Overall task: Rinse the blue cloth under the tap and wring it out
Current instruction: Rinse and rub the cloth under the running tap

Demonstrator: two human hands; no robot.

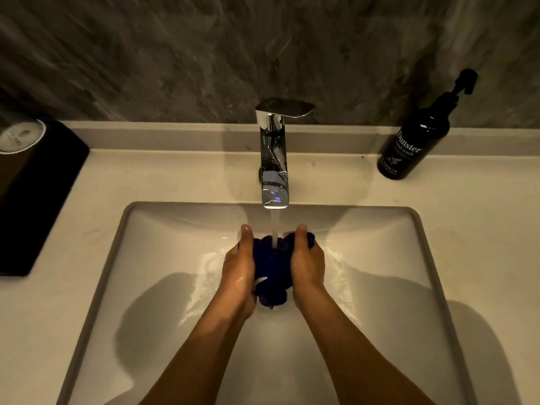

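Observation:
The blue cloth [273, 267] is bunched into a wet wad over the middle of the white sink [380, 258]. My left hand [238, 270] grips its left side and my right hand [308, 264] grips its right side, fingers curled round the fabric. Water runs from the chrome tap [274, 159] in a thin stream straight onto the top of the cloth between my hands. The lower end of the cloth hangs out below my palms. Water splashes on the basin to both sides.
A black hand wash pump bottle [415, 141] stands on the counter at the back right. A black tray [38, 194] with a covered glass [20, 135] sits at the left edge. A dark stone wall rises behind the tap.

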